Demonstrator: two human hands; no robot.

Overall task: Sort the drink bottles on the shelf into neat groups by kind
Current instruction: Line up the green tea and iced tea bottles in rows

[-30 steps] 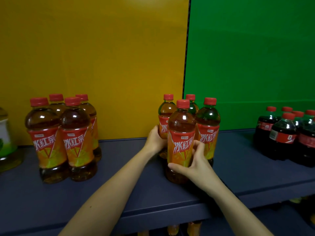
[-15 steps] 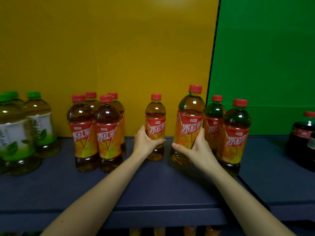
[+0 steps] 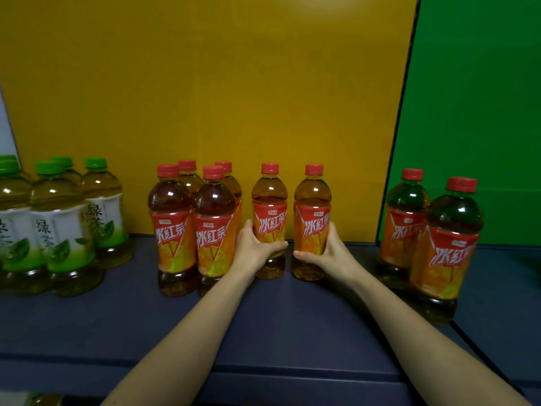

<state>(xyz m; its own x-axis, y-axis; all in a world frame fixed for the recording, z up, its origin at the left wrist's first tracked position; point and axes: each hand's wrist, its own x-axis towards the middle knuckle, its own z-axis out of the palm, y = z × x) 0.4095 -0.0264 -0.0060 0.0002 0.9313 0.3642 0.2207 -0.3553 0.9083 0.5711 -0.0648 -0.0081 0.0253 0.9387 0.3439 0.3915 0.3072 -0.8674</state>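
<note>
Two red-capped iced tea bottles with orange-red labels stand side by side at the shelf's middle. My left hand (image 3: 255,249) grips the left one (image 3: 269,200) around its lower label. My right hand (image 3: 328,253) grips the right one (image 3: 312,202) the same way. Just to their left stands a group of several identical iced tea bottles (image 3: 193,227). Two more iced tea bottles (image 3: 430,241) stand apart at the right, before the green panel.
Several green-capped green tea bottles (image 3: 58,218) cluster at the far left. The dark blue shelf (image 3: 292,323) has bare room in front of the bottles. A yellow back panel (image 3: 205,83) and a green one (image 3: 474,98) close off the rear.
Both hands have carried their bottles leftward along the shelf, toward the iced tea group. The right bottle, lifted half a second ago, is now level with the left one. The view has swung left.
</note>
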